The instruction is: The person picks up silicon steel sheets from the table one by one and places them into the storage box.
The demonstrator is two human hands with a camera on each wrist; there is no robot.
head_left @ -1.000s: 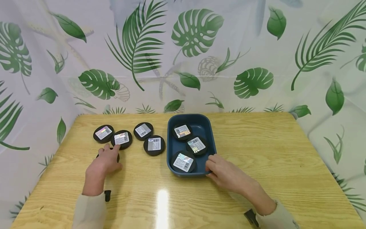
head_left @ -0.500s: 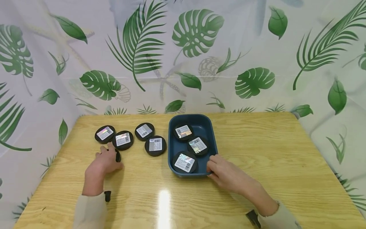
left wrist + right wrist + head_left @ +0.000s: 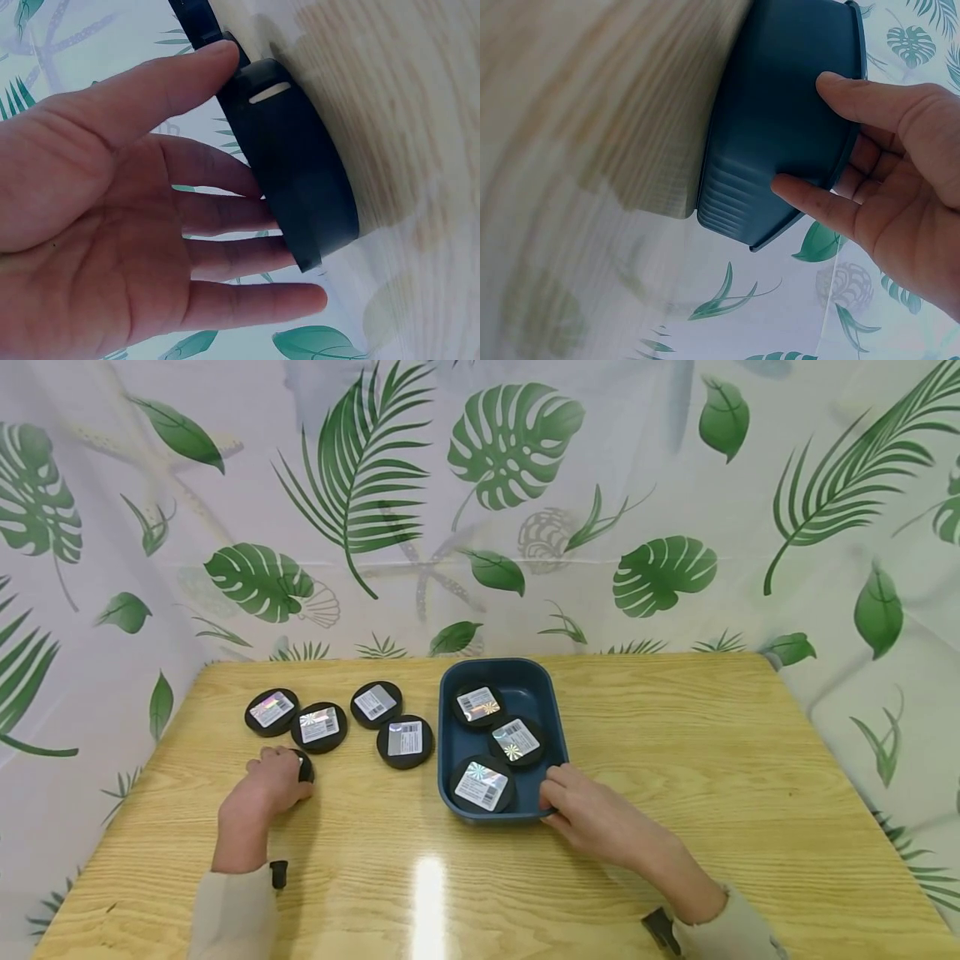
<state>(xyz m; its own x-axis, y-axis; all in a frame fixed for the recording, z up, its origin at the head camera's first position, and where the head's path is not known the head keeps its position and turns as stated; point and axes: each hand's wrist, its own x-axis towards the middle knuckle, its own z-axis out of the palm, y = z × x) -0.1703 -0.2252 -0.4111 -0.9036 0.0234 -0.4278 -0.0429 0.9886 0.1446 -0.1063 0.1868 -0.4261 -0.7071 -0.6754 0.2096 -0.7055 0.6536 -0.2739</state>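
Observation:
At the left of the table, my left hand (image 3: 266, 777) grips a black round disc (image 3: 305, 768), mostly hidden under it in the head view. In the left wrist view, the thumb touches the rim of this thick disc (image 3: 300, 172) and the fingers reach across its far face. My right hand (image 3: 592, 810) holds the near right corner of a dark blue bin (image 3: 557, 714). Thumb and one finger lie on the bin's outer wall (image 3: 780, 112) in the right wrist view, other fingers over the rim. Inside are three labelled black discs (image 3: 482, 784).
Between the left hand and the bin's left side lie several more black discs (image 3: 405, 741) with white labels, two of them close behind the hand (image 3: 318, 727). The wooden table (image 3: 712, 735) ends at a leaf-patterned cloth (image 3: 525, 527) behind.
The left hand's fingers have drawn in around the disc, and the hand has shifted slightly. My right hand stays on the bin, which has not moved.

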